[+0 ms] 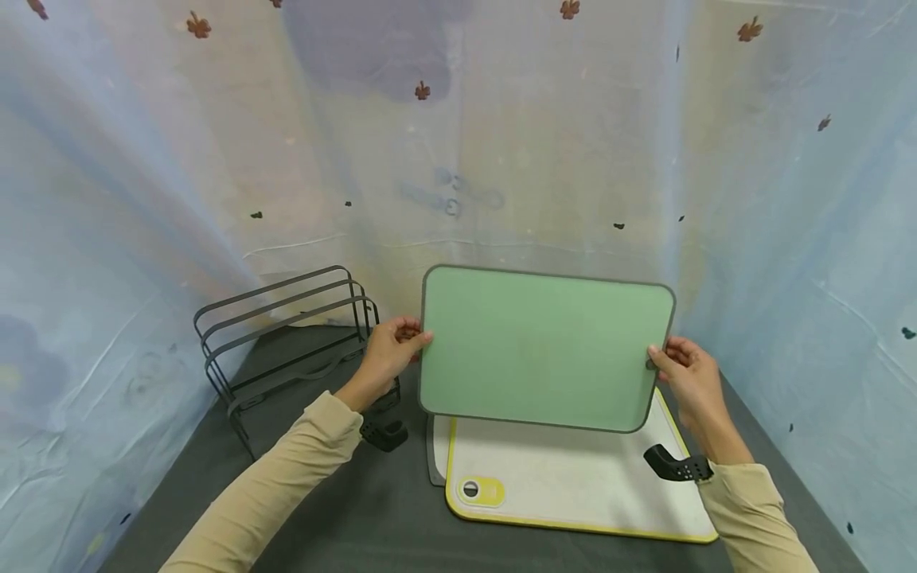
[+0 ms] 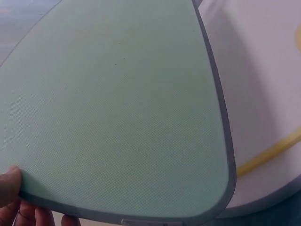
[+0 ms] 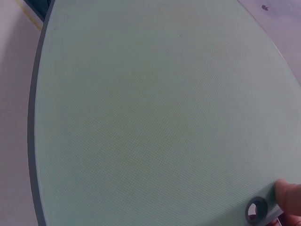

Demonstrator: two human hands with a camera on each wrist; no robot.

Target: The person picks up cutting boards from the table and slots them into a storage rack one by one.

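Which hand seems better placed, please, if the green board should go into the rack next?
Probably the left hand: it grips the end of the green board nearer the rack, while the right hand holds the opposite end, farther away.

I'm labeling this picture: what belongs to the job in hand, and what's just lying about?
In the job, it seems:
green cutting board, held up by its ends
yellow-rimmed white cutting board, below
gray-edged board, partly under that
black slotted rack, possibly

Just there:
patterned curtain
dark tabletop
black wrist bands, worn
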